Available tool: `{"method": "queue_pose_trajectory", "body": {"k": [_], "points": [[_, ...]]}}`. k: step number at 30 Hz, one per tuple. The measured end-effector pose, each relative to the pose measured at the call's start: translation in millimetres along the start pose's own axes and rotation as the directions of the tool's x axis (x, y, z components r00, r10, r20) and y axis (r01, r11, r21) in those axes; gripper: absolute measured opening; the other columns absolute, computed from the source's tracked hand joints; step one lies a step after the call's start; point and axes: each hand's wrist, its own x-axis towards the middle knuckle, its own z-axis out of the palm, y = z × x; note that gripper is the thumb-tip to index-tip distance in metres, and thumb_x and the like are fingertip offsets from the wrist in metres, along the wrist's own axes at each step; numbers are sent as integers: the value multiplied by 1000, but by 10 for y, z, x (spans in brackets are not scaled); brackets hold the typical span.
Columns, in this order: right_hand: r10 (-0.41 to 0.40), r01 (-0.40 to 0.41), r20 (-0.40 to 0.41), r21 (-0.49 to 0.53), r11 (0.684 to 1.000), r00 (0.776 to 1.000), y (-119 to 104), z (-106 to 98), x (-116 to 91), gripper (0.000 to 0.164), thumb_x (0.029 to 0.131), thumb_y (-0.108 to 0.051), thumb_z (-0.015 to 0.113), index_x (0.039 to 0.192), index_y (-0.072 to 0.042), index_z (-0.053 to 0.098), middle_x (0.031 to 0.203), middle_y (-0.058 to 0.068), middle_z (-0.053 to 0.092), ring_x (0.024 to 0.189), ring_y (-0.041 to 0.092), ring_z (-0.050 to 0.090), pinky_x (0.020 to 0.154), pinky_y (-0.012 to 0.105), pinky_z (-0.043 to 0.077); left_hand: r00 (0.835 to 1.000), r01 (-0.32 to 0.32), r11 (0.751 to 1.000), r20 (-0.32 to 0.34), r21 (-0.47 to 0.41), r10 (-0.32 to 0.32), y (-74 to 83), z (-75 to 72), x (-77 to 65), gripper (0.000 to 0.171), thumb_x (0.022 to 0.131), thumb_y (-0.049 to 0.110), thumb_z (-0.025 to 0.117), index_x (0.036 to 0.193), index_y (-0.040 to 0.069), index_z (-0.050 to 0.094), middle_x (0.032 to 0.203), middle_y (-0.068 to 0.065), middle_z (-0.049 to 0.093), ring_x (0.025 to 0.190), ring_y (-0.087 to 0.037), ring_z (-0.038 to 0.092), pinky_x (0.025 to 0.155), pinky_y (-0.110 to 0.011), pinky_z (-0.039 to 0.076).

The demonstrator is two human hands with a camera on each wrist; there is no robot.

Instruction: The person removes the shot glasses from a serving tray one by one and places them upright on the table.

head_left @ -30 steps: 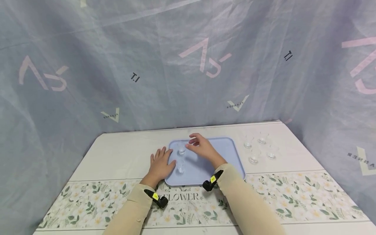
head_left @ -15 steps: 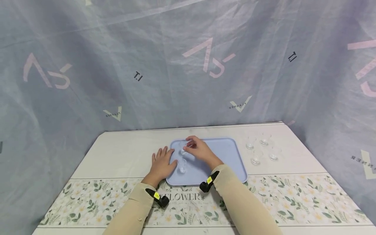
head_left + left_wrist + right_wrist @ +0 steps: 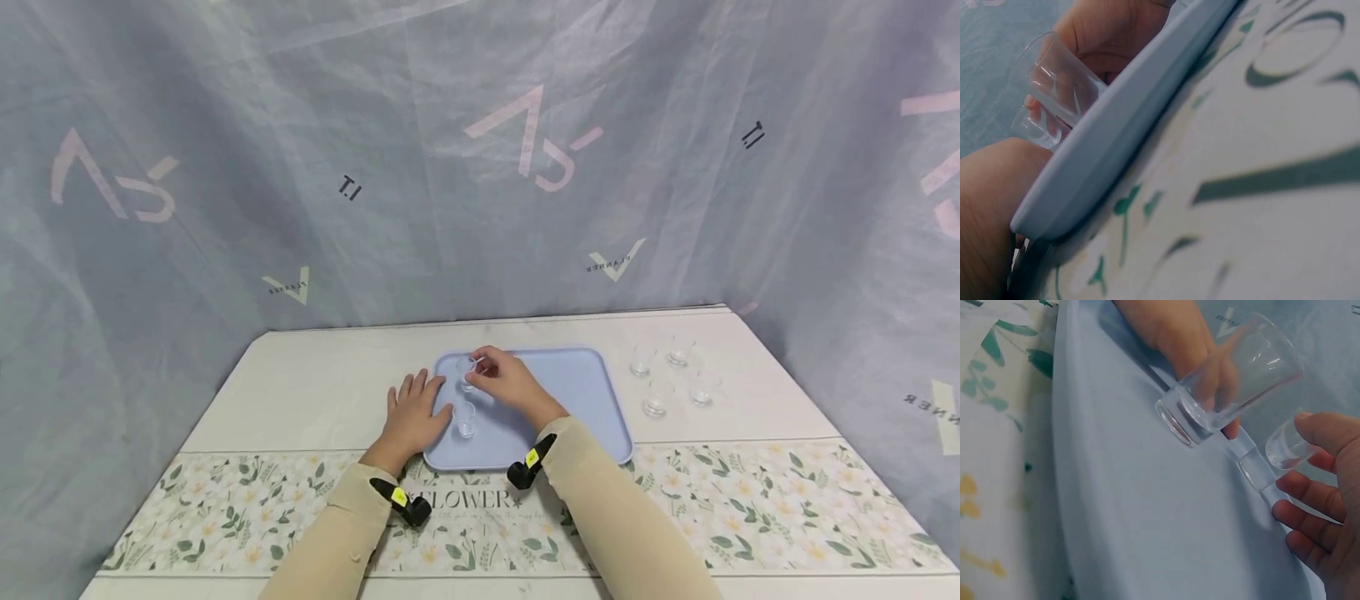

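A pale blue tray [image 3: 540,417] lies on the table with two clear shot glasses standing at its left side. My right hand [image 3: 510,385] pinches the farther shot glass [image 3: 1288,447] near its rim, the thumb on one side and the fingers on the other. Whether that glass touches the tray I cannot tell. My left hand [image 3: 414,417] rests at the tray's left edge with its fingers spread and straight. The nearer shot glass [image 3: 466,420] stands upright just right of the left thumb; in the right wrist view it is in front of the left hand.
Several clear glasses [image 3: 654,402] stand on the table to the right of the tray. A flower-patterned cloth band [image 3: 735,500] crosses the table in front. Grey curtain [image 3: 405,208] hangs behind and at both sides.
My right hand has moved slightly left, and its thumb and fingers have closed on the farther shot glass. My left hand has stayed at the tray's edge.
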Motion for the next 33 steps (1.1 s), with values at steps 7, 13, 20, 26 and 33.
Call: {"method": "queue_pose_trajectory", "body": {"k": [7,13,20,26,33], "points": [[-14,14,14,-14,1000,1000,-43,12,71,36,93,-26,73,124,-10,63,104,7,69,98,24,66,80,34,55,1000,-12,1000,-8,-12,12,8,-45,11,63,100,42,52,154,12,42,163,-23,25,151,-46,15,118,-68,4],[-17,18,34,-40,999,999,-33,46,123,32,93,-25,74,120,-12,65,105,6,69,95,21,65,75,30,54,1000,-11,1000,-17,5,11,-19,-17,22,62,100,42,53,154,12,42,163,-23,26,151,-46,15,117,-69,6],[-19,21,18,-101,995,1000,12,50,117,28,91,-27,76,114,-16,64,106,4,69,90,18,65,69,29,54,1000,-21,1000,-21,-1,21,-12,24,24,61,100,41,52,153,11,44,162,-24,29,151,-46,17,117,-69,6],[12,-17,-37,-141,990,999,6,-44,20,28,90,-31,75,111,-18,63,105,1,69,89,17,67,73,33,55,1000,-17,1000,-12,-3,17,-4,22,0,61,100,40,53,152,11,45,162,-24,29,150,-46,19,117,-69,8],[28,-57,-123,-239,969,992,10,-427,-249,28,86,-30,72,107,-14,62,97,2,72,85,16,68,78,39,55,1000,-7,1000,-6,-12,7,-5,-12,-13,63,99,42,52,154,12,42,163,-22,27,152,-44,16,118,-67,6]]}}
